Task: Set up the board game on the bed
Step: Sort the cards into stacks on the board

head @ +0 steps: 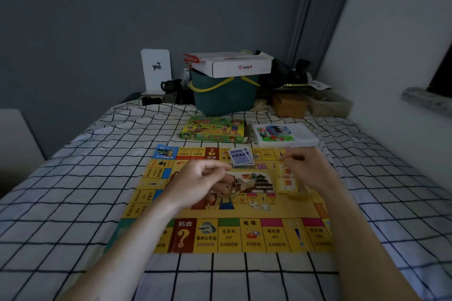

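White bedding with a black grid (73,178) covers the one bed, and on it lies one yellow paper game board (244,212) printed with squares, spread flat in the middle, its near left corner hidden by the left forearm. At the head of the bed stands one dark green plastic basket with yellow handles (225,98), with one white cardboard box (234,66) resting on top of it. Beyond the board lie one green game box with cartoon figures (212,129) and, just beside it to the right, one clear plastic tray of small coloured pieces (283,134), the pieces too small to count. One small stack of blue-backed cards (241,156) sits on the board's far edge. Two white dice (259,206) lie close together near the board's middle. The left hand (198,178) hovers over the board with fingers curled, thumb and forefinger pressed together; whether anything is pinched between them is hard to make out. The right hand (308,168) pinches the top of one yellow packet of cards (287,178), whose print is blurred.
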